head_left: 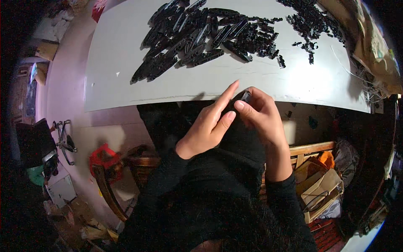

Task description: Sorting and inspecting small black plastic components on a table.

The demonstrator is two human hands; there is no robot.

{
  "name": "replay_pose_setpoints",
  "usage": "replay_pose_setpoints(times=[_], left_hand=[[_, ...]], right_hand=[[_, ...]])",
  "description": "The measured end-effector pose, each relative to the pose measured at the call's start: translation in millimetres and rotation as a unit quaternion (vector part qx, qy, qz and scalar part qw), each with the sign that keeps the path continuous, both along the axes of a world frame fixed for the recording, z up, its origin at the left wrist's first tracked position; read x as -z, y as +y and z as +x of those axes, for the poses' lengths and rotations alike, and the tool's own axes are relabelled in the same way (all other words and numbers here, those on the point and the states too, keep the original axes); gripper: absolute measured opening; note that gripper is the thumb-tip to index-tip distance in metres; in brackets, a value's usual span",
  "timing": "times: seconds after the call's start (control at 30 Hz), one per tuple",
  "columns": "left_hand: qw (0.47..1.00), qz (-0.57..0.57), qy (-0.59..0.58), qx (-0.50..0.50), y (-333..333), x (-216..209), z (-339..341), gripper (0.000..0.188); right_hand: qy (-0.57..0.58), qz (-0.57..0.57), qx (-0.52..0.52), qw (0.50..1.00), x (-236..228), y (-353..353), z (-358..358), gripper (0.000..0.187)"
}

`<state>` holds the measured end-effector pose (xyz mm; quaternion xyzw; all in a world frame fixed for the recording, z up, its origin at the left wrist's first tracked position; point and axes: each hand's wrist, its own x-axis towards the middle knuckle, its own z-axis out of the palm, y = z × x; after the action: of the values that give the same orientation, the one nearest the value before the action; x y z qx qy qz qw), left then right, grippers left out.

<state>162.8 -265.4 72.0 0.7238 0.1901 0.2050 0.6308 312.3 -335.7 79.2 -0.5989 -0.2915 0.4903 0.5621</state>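
In front of my body, just past the table's near edge, my right hand pinches a small shiny black plastic part between thumb and fingers. My left hand is beside it on the left, index finger stretched out and thumb apart. Dark clothing behind the hands hides how far the part extends, and I see nothing plainly held by the left fingers. Beyond the hands, a heap of long, narrow black plastic pieces lies on the white table.
Short black clips lie against the heap's right side. Another pile of tiny black pieces is at the far right, near tangled pale threads. A wooden chair stands lower left, and a cardboard box sits lower right.
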Motion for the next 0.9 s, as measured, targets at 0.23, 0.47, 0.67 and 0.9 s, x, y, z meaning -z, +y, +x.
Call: replay_pose_setpoints(times=[0.23,0.47,0.67,0.9], left_hand=[[0.997,-0.029,0.062,0.031,1.8,10.4,-12.2,0.053],[0.972,0.125,0.109,-0.167,48.8,14.8,-1.4,0.04],[0.839,0.42,0.233,-0.256,52.3,24.0,13.3,0.035],[0.909,0.265,0.155,-0.283,40.5,30.7,-1.7,0.031]], right_hand=[[-0.005,-0.039,-0.125,0.991,6.2,-11.1,1.6,0.027],[-0.267,-0.02,-0.228,0.936,17.4,-11.5,-10.4,0.037],[-0.363,-0.051,0.002,0.93,7.6,8.7,42.4,0.033],[-0.603,-0.117,0.105,0.782,38.0,37.3,112.2,0.018]])
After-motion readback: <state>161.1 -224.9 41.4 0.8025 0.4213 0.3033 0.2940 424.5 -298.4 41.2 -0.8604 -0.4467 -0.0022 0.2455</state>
